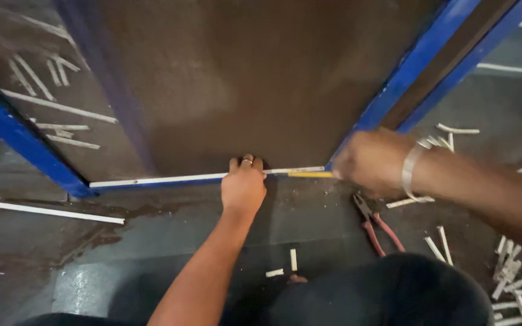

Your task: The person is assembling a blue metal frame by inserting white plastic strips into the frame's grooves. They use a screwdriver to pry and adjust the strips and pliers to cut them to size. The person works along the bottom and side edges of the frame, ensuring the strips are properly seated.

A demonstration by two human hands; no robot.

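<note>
My left hand (244, 184) presses with curled fingers on a thin white strip (170, 178) that runs along the bottom edge of a brown panel (243, 78) in a blue frame (19, 142). A ring shows on one finger. My right hand (367, 163), blurred and wearing a pale wristband, grips a tool with a yellow shaft (309, 174) whose tip lies against the strip, just right of my left hand. What kind of tool it is cannot be told.
Red-handled pliers (377, 226) lie on the dark floor below my right hand. Several short white strip offcuts (515, 278) are scattered at the right, two small ones (285, 265) near my knees. A long white strip (46, 211) lies at left.
</note>
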